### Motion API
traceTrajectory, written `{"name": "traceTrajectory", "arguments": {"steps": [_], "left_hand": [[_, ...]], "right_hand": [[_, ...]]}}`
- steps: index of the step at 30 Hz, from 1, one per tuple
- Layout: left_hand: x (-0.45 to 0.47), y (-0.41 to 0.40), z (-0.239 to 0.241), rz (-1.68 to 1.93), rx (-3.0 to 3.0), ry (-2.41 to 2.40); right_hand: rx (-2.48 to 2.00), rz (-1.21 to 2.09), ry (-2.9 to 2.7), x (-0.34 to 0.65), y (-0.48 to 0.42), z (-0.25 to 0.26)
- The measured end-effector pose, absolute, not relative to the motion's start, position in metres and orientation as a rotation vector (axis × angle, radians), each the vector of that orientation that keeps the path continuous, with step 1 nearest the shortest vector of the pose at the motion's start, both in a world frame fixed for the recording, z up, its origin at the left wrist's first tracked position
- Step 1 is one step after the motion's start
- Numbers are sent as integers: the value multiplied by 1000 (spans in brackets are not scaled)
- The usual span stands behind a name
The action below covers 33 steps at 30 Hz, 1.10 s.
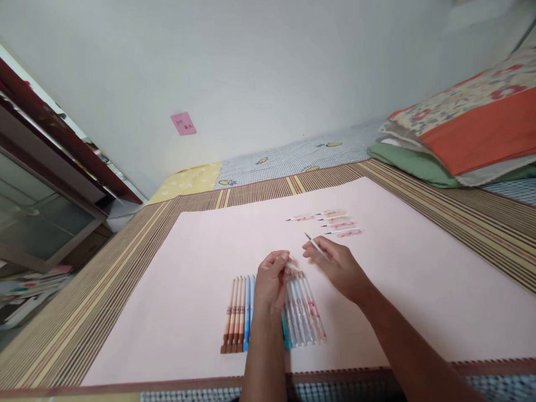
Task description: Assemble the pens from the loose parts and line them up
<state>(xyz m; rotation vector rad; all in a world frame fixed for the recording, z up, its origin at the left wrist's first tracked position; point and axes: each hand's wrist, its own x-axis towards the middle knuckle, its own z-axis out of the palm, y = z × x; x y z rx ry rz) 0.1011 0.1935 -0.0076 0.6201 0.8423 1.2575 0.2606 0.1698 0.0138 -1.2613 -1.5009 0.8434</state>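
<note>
My left hand is curled over a row of pens and pinches a small pale piece near its fingertips. My right hand pinches a thin white pen refill that points up and to the left. Under my left wrist lie brown and blue pens side by side, with clear pen barrels to their right. Farther off, several taken-apart pen pieces lie in a short column on the pale pink sheet.
The pink sheet covers a striped woven mat on a bed. Folded bedding and an orange floral pillow are stacked at the right. A pink sticky note is on the white wall. A glass-fronted cabinet stands at left.
</note>
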Motion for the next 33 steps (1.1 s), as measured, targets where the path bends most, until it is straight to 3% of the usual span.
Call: {"name": "traceTrajectory", "arguments": {"steps": [14, 33], "left_hand": [[95, 196, -12, 1334, 490, 726], [100, 192, -7, 1306, 621, 816]], "right_hand": [[-1382, 439, -1795, 259, 169, 9], [-1266, 526, -1771, 252, 167, 3]]}}
